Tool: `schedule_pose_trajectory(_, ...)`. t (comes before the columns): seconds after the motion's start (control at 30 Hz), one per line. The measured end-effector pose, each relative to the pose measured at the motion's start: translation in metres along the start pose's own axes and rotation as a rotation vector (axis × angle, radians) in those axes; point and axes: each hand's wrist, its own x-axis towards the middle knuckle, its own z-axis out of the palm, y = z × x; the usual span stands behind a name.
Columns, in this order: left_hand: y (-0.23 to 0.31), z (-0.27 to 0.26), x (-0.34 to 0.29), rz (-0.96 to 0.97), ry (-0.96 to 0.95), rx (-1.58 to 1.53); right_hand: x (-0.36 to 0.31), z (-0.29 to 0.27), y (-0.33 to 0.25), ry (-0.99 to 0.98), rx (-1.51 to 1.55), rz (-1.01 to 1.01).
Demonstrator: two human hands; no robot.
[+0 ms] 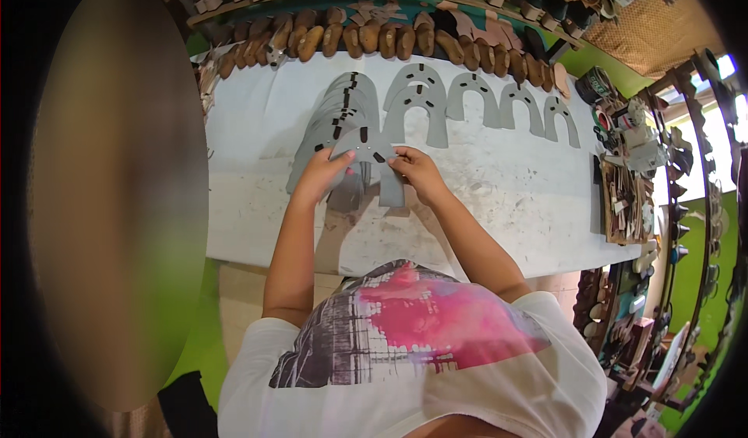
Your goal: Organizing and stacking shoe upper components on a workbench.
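Note:
Both my hands hold a grey U-shaped shoe upper piece (392, 190) over the table, its curved end pointing away from me. Dark patches and small pale dots mark its curve. My left hand (318, 176) pinches it by the left side, and my right hand (421, 175) grips the right side between thumb and fingers. Just beyond, a long overlapping row of similar grey pieces (323, 111) runs away from me, partly hidden by my left hand and the held piece. To its right lie more grey U-shaped pieces (438, 123), some overlapping, each with dark patches.
A white, stained table (506, 197) spreads under the work. Brown shoe lasts (387, 41) line its far edge, below a shelf of more lasts. At the right stand a dark tin (594, 85) and a box of scraps (626, 204). A large blurred shape (117, 197) blocks the left.

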Motion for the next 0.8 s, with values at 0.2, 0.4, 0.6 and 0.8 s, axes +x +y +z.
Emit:
schedule_pose_trajectory(0.2,-0.010,0.053,0.042,0.021,-0.124,0.056,-0.012,-0.051,0.008,0.235,0.147,0.066)
schedule_pose_trajectory(0.4,-0.038,0.084,0.103,0.053,0.012,0.381,0.010,-0.093,0.025,0.337,0.016,0.085)
schedule_pose_trajectory(0.6,-0.039,0.099,0.137,0.200,0.152,0.455,0.043,-0.109,0.025,0.417,-0.173,-0.044)
schedule_pose_trajectory(0.8,-0.029,0.106,0.144,0.220,0.223,0.722,0.063,-0.105,0.019,0.539,-0.613,-0.103)
